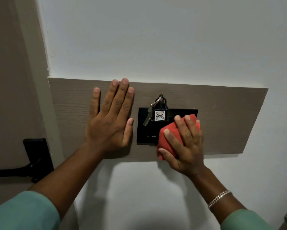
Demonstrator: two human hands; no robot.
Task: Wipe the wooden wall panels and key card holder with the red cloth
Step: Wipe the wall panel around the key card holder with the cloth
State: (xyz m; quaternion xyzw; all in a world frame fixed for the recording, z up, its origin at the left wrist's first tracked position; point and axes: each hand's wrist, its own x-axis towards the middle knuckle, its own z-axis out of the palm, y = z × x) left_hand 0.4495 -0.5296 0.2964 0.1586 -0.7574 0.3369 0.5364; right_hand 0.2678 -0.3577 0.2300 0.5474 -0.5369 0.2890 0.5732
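A white tag point(159, 115) on the black fob point(162, 108) reads "406" in handwritten digits, under a line of print too small to read. The fob stands in the slot of the holder point(143, 127), a glossy black rectangular plate, with small pale lettering near its lower edge that cannot be made out. A metal key point(147, 117) hangs from a ring at the fob's top and lies against the holder's left part.

The holder sits on the panel point(222, 120), a flat, wide strip of grey-brown wood grain with a matte face, fixed across a smooth white wall point(156, 39).

Your right hand point(185, 143) presses the cloth point(168, 135), a red, soft, folded pad, against the holder's lower right corner. Your fingers are spread over the cloth's face and your thumb curls under its lower left edge, so the cloth is gripped between palm and plate. The cloth overlaps both the holder and the panel below it.

Your left hand point(110, 120) lies flat on the panel just left of the holder, fingers straight and close together, holding nothing.

A chain bracelet point(219, 198) circles your right wrist; both sleeves point(25, 213) are teal. At far left, a black lever handle point(35, 156) sits on a grey-brown door.
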